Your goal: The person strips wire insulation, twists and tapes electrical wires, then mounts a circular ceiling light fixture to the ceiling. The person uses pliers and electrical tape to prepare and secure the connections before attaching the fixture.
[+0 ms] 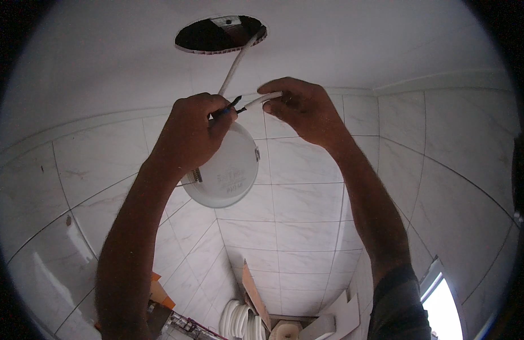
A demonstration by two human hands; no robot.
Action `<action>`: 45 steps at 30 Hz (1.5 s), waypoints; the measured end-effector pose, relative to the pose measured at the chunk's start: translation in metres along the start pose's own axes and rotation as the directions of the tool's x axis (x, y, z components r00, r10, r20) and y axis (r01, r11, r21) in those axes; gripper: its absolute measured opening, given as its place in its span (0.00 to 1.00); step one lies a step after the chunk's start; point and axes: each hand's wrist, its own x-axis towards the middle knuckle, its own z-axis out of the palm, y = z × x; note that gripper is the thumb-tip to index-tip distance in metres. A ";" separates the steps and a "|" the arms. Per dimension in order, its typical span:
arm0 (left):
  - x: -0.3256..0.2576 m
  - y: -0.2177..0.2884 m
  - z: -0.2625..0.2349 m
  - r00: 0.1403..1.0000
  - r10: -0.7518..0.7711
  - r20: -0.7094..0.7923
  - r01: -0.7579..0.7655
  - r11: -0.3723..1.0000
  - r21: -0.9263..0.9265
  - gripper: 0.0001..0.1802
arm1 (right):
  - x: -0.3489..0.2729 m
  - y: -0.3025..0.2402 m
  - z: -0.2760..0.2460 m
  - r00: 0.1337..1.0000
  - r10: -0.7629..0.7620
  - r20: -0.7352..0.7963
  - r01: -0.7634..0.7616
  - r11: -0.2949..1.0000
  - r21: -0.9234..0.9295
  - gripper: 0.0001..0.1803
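Observation:
Both arms are raised toward a white ceiling with a round cut-out hole (pixel 208 35). My left hand (pixel 191 133) grips a round white recessed light fitting (pixel 231 170) by its edge, with thin dark wire ends sticking out between its fingers. My right hand (pixel 304 110) pinches the end of a white cable (pixel 236 62) that hangs down out of the hole. The two hands are close together, with the cable end lying between them just above the fitting.
Marbled white wall tiles (pixel 296 204) surround the space. Far below lie a coil of white conduit (pixel 239 320), a wooden board (pixel 253 294) and orange items (pixel 160 292). A bright window (pixel 443 309) is at the lower right.

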 end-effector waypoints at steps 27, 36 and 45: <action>0.002 0.012 -0.013 0.997 -0.018 0.069 0.020 0.999 -0.035 0.13 | 0.000 -0.017 -0.006 0.950 0.272 0.154 -0.293 0.946 0.141 0.13; 0.001 0.015 -0.012 0.994 -0.003 0.113 0.007 0.999 -0.041 0.13 | 0.001 -0.029 -0.009 0.900 0.353 0.254 -0.373 0.927 0.033 0.28; -0.012 0.024 -0.038 0.978 -0.045 -0.204 0.030 0.997 -0.075 0.18 | -0.005 -0.039 -0.033 0.915 0.373 -0.153 -0.387 0.918 -0.082 0.23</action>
